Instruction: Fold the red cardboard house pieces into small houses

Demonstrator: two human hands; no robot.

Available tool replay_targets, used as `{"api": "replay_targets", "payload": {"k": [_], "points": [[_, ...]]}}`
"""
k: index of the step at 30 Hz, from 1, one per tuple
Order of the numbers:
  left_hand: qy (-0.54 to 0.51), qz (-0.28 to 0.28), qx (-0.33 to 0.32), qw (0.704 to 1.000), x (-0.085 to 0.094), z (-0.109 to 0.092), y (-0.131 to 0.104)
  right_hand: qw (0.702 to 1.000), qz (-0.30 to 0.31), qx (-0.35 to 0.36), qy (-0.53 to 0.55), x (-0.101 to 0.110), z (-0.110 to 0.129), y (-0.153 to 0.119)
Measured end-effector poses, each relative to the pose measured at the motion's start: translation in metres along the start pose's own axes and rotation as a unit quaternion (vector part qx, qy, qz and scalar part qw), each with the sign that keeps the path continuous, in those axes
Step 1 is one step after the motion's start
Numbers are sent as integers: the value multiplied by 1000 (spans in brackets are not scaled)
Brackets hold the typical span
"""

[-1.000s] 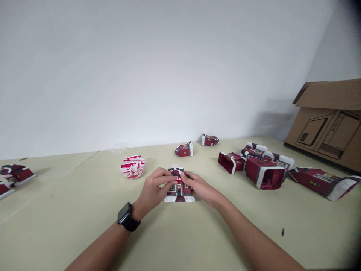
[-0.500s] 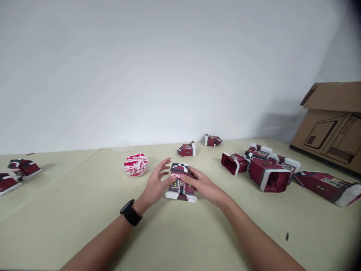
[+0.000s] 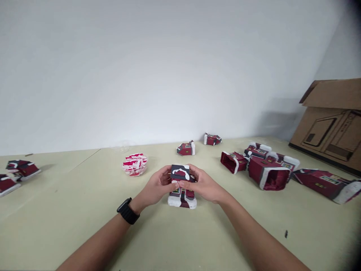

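Left hand [image 3: 155, 188] and right hand [image 3: 207, 186] both closed on one small house [image 3: 182, 192], centred in front of the person over the table [image 3: 180, 241]. Thumbs nearly meet on the front, below the roof [image 3: 176, 169]; fingers curl round the sides. Two-sided hold probably keeps it steady and square, door side facing the person. Whether the base touches the table: cannot tell. Clear tub of red-and-white pieces [image 3: 135, 165] stands near, beyond the left hand, presumably for easy reach. Open-bottomed houses [image 3: 270, 173] lie on their sides at right, near the cardboard box [image 3: 324, 131], leaving working room between.
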State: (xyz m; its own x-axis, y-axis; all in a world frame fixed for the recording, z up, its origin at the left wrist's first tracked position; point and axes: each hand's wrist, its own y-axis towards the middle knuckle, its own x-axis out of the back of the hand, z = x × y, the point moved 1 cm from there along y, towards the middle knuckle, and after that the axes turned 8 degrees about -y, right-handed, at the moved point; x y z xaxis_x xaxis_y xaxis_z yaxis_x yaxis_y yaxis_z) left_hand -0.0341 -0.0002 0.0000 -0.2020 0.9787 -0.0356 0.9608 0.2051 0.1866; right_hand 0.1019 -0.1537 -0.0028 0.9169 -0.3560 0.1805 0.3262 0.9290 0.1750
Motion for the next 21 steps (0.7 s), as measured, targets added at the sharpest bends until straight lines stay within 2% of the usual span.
{"api": "replay_targets", "payload": {"k": [5, 8, 12, 17, 19, 21], "points": [[16, 41, 19, 999, 9, 4, -1, 1000, -6, -3, -22, -3, 2, 0], [44, 20, 8, 999, 9, 2, -2, 1000, -13, -10, -23, -5, 2, 1], [123, -30, -30, 991, 6, 1, -13, 996, -68, -41, -33, -2, -3, 3], [176, -76, -31, 981, 16, -3, -57, 993, -102, -61, 14, 1, -11, 5], [200, -105, -28, 974, 30, -7, -83, 993, -101, -62, 13, 1, -14, 5], [229, -157, -11, 961, 55, -12, -112, 992, -103, -71, 8, 1, -17, 6]]}}
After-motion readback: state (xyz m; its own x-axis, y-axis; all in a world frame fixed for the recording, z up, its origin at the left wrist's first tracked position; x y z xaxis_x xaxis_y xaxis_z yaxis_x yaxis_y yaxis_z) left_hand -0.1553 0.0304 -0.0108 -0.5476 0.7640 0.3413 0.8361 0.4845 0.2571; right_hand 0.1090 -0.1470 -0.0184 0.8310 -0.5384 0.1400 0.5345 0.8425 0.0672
